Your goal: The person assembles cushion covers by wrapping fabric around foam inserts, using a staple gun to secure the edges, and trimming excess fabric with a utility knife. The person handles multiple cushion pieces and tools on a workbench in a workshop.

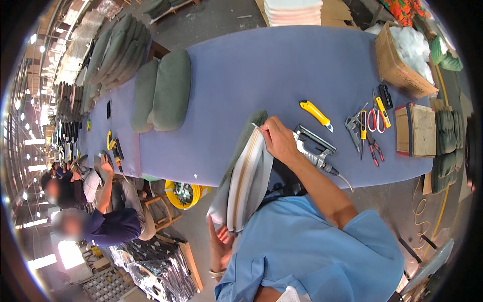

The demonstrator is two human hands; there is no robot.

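Closed fingers of the right hand [278, 139] pinch the zippered cushion cover [245, 176] above; the half-spread left hand [220, 247], its grip unclear, could let the lower end slip through loose support.

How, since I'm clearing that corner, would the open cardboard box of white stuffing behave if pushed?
The box is probably light for its size, since the white stuffing looks fluffy. Some might spill, as it heaps at the open top.

Bright lights [33, 38] shine above a grey floor [226, 16].
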